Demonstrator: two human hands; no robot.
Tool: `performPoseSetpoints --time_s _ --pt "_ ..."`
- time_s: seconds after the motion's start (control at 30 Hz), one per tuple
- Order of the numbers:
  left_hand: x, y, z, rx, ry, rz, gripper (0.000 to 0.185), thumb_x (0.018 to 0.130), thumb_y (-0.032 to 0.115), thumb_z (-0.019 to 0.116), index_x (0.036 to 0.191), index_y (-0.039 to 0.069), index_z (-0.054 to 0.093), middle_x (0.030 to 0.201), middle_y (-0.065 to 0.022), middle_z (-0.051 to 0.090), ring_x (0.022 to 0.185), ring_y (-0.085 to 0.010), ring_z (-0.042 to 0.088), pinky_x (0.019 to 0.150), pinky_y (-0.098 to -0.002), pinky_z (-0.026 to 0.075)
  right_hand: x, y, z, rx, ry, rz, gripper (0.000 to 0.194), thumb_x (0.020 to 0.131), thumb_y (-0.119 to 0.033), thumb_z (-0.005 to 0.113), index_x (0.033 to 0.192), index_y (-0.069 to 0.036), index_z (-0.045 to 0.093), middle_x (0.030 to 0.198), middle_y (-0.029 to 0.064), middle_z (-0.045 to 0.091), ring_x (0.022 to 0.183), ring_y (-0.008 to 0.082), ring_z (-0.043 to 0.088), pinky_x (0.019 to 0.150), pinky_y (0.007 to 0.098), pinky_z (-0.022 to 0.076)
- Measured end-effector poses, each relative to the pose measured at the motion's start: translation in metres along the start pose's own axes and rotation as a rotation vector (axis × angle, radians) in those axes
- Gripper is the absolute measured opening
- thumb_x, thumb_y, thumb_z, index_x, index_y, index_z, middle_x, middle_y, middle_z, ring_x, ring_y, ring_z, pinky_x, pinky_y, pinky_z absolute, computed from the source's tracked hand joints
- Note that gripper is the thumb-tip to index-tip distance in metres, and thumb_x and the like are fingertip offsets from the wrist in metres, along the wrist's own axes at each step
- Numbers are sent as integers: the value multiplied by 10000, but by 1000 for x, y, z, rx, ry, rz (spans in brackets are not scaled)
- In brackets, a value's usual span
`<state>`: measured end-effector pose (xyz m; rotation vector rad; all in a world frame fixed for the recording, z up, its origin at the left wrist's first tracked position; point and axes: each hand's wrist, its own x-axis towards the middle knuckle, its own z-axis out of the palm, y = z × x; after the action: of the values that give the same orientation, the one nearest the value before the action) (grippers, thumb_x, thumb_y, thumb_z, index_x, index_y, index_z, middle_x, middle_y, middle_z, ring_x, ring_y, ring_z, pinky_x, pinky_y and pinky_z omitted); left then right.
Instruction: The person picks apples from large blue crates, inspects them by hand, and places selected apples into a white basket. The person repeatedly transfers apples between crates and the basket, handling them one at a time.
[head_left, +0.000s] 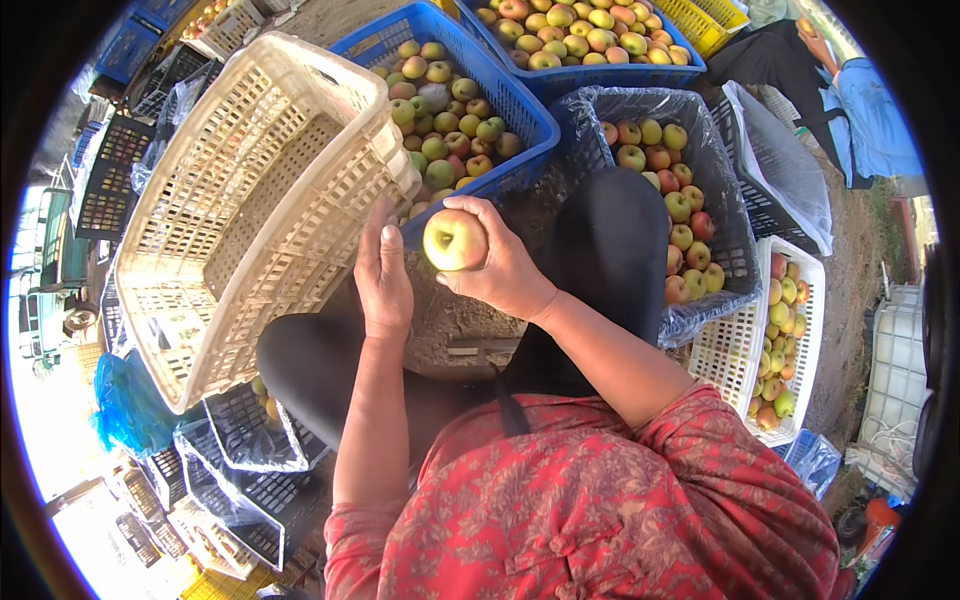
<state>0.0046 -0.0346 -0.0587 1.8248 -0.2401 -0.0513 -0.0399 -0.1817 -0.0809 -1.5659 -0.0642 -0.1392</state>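
My right hand (502, 262) is closed round a yellow-red apple (455, 240), its stem hollow facing the camera. Beside it on the left, my left hand (383, 274) is raised with the palm turned towards the apple; it holds nothing. Beyond both hands lies a blue plastic crate (536, 124) of green, yellow and red apples. A lined dark crate (739, 225) to the right of my knee holds rows of apples. Empty white plastic crates (262, 292), one inside another, tilt close to my left hand.
Another blue crate (600, 75) full of apples stands at the top. To the right are a white crate (814, 337) with apples and a dark crate with a white plastic liner (787, 172). A person in blue (874, 112) holds fruit at the upper right. Black crates (247, 487) sit lower left.
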Motion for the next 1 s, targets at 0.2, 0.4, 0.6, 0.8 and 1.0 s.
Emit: performPoseSetpoints --time_s 0.2,0.4,0.6,0.8,1.0 --pt "-9 -2 7 -98 -239 -24 599 1063 329 450 1528 -23 315 1474 -192 439 1360 -289 432 1137 -396 345 1 5 2 139 23 64 717 726 -77 800 1350 -55 447 1214 107 568 1132 187 562 974 321 472" --pt "-14 0 4 22 -250 82 777 1032 570 397 1527 -19 291 1492 -209 403 1354 -324 429 1131 -434 342 5 -3 -1 752 -73 350 479 968 -353 639 1315 -60 485 1179 66 550 1104 139 523 933 298 471" --pt "-8 22 -5 63 -246 193 843 1024 641 217 1454 -60 403 1418 -250 510 1297 -345 516 1092 -462 417 4 -44 -16 785 -297 468 543 865 -316 725 1300 -72 510 1155 62 565 989 159 566 692 283 532" --pt "-2 22 -46 28 -125 -59 824 1024 653 194 1480 -5 390 1421 -236 513 1303 -340 517 1131 -445 352 -29 -54 -133 1155 -74 166 621 831 -268 779 1315 -34 468 1190 170 581 1072 303 639 838 411 599" --pt "-10 14 -95 15 -45 -247 768 1014 655 299 1480 57 419 1373 -172 562 1202 -273 582 1029 -381 425 -99 6 -315 992 568 84 504 953 -375 633 1321 -49 525 1223 164 638 1057 281 645 852 376 560"
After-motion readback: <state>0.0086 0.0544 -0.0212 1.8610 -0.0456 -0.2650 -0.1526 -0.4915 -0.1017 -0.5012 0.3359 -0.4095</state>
